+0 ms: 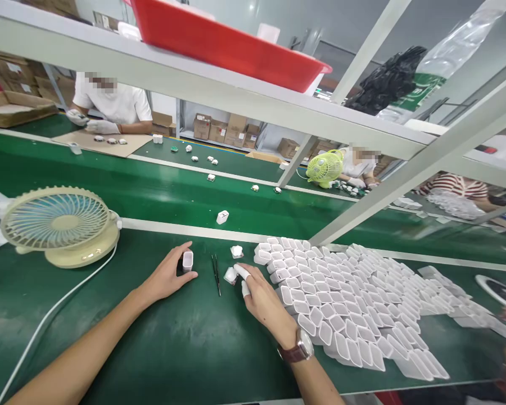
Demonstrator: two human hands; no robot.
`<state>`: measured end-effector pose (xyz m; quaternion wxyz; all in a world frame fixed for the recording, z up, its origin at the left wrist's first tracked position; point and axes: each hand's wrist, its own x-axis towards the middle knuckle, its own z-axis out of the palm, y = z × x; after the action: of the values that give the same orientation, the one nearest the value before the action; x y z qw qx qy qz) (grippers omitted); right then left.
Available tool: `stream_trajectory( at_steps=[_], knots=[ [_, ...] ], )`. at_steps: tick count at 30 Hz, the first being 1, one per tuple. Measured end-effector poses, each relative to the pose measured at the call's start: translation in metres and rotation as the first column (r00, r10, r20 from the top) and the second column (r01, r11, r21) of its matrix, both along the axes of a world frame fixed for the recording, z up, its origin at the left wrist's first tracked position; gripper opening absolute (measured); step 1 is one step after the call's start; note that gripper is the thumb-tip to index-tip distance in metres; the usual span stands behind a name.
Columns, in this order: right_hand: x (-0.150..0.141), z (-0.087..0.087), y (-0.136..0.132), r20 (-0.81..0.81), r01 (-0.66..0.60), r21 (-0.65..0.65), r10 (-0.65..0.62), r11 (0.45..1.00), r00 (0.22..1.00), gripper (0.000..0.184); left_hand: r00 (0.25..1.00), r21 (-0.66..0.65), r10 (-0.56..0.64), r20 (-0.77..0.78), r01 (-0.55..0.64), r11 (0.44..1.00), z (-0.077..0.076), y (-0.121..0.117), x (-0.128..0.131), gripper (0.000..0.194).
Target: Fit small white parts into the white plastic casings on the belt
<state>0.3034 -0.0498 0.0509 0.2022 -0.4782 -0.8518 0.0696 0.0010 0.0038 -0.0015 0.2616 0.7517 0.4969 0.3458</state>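
Observation:
My left hand (168, 275) rests on the green table, its thumb and fingers closed round a small white plastic shell (188, 261) standing upright. My right hand (261, 298), with white finger cots on two fingers and a brown wristwatch, lies palm down; its covered fingertips touch a small white part (230, 275). Another small white part (236, 251) lies just beyond it. Black tweezers (216, 274) lie between my two hands. A large pile of white plastic shells (354, 298) spreads out right of my right hand.
A cream desk fan (59, 225) with a white cable stands at the left. A single white part (222, 217) rides the green conveyor belt (152, 191) beyond. Other people work across the belt. A metal frame (405, 174) and a red tray (231, 45) are overhead.

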Motion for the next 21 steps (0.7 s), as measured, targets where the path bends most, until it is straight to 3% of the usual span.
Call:
stream_trajectory(
  at_steps=[2, 4, 9, 11, 16, 18, 21],
  knots=[
    [-0.001, 0.0, 0.008, -0.021, -0.092, -0.041, 0.091, 0.995, 0.996, 0.088, 1.0, -0.003, -0.007, 0.008, 0.007, 1.0, -0.001, -0.002, -0.002, 0.074],
    [-0.002, -0.001, 0.014, -0.038, -0.129, -0.07, 0.127, 0.989, 0.991, 0.091, 1.0, 0.0, 0.0, 0.017, 0.0, 1.0, -0.001, -0.004, -0.004, 0.073],
    [0.002, 0.002, 0.019, -0.073, -0.069, -0.103, 0.061, 0.992, 0.995, 0.055, 0.999, 0.016, 0.038, 0.014, -0.038, 0.999, -0.003, -0.011, -0.004, 0.062],
    [0.001, 0.007, 0.022, -0.163, -0.037, -0.106, 0.019, 0.994, 0.986, 0.046, 0.999, 0.034, 0.036, 0.011, -0.036, 0.999, -0.003, -0.012, -0.002, 0.059],
    [-0.021, 0.017, 0.036, -0.57, -0.142, -0.111, 0.054, 0.984, 0.82, 0.046, 1.0, 0.122, -0.022, 0.023, 0.019, 0.992, -0.002, -0.015, 0.004, 0.059],
    [-0.034, 0.015, 0.039, -0.642, -0.212, -0.11, 0.094, 0.971, 0.761, 0.045, 0.999, 0.172, -0.044, 0.017, 0.041, 0.984, -0.001, -0.016, 0.005, 0.059],
    [-0.049, 0.004, 0.037, -0.665, -0.252, -0.067, 0.144, 0.965, 0.732, 0.046, 0.998, 0.244, -0.069, 0.012, 0.064, 0.968, 0.002, -0.017, 0.004, 0.06]
  ],
)
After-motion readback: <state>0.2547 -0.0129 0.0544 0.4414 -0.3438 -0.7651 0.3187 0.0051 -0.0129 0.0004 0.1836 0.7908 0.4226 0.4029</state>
